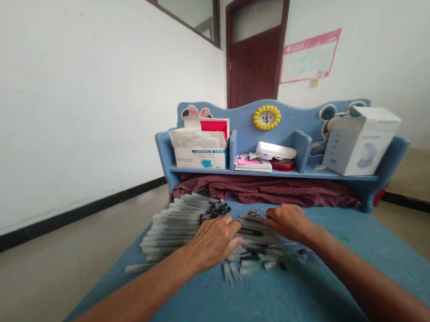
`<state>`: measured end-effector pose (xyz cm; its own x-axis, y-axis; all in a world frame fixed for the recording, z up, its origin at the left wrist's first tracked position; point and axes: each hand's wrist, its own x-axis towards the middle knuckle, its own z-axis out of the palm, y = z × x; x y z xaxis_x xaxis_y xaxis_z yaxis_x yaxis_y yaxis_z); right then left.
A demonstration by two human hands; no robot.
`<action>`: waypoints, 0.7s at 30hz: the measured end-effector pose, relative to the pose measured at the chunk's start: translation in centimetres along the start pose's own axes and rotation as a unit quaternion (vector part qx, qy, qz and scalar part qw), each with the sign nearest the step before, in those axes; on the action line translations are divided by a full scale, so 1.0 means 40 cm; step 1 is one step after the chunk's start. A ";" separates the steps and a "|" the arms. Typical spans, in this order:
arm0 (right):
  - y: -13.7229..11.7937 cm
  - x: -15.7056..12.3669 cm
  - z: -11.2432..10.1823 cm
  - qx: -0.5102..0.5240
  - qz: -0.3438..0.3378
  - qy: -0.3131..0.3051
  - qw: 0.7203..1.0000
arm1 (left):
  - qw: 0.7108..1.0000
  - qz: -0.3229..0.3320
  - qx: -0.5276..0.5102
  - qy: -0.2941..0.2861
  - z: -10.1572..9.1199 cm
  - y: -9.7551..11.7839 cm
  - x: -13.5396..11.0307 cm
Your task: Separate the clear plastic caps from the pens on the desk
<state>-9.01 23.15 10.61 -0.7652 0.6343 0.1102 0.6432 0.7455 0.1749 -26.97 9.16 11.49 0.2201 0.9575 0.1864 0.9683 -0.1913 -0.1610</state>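
A large pile of grey translucent pens [172,230], most lying side by side with black ends pointing right, covers the left part of the blue table. My left hand [215,239] reaches over the pile's right edge, fingers bent and thumb apart from the index finger; nothing shows in it. Next to it lies a second, looser heap of grey pen pieces [260,234] with some black parts. At that heap's upper right edge is my right hand [287,221], its fingers curled together; what they pinch, if anything, is hidden. Short grey caps [248,267] lie scattered in front.
Behind the pens, a red checked cloth [256,189] is bunched under a blue shelf [214,171]. On the shelf stand a mask box [201,156], papers with a white case [276,150], a red round tin [282,165] and a tall white box [360,141].
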 end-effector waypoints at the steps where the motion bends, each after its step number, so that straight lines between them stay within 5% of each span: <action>1: 0.003 0.000 0.004 0.002 0.000 -0.001 1.000 | 1.000 -0.006 0.001 -0.002 -0.007 -0.014 -0.011; 7: 0.029 -0.018 0.038 0.030 0.027 0.022 0.999 | 0.996 -0.063 -0.005 -0.055 -0.062 -0.113 -0.148; 12: 0.019 -0.032 0.046 0.065 0.007 0.064 0.996 | 0.988 -0.102 -0.021 -0.118 -0.067 -0.132 -0.252; 21: 0.011 -0.055 0.034 0.129 -0.025 0.101 0.986 | 0.981 -0.105 0.019 -0.161 -0.037 -0.109 -0.274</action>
<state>-7.00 22.38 9.12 -0.7693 0.5618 0.3042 0.5708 0.8183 -0.0678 -33.41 -0.82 11.60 -0.0388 0.9946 -0.0964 0.9817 0.0200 -0.1893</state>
